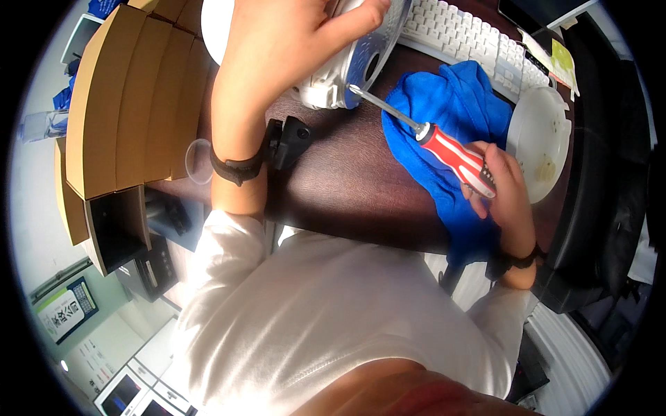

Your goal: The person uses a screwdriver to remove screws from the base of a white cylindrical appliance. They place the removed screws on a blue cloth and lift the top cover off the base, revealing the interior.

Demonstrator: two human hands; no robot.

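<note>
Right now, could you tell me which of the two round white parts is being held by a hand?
The one at the top, the white round housing, gripped by the left hand. The other, a white disc, lies untouched beside the blue cloth.

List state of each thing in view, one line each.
left hand: gripping the white device, steadying it
white device: tilted on the desk, held
screwdriver: in the right hand, tip at the device
right hand: closed on the red handle
blue cloth: crumpled, under the screwdriver
round white cover: off, lying flat
</note>
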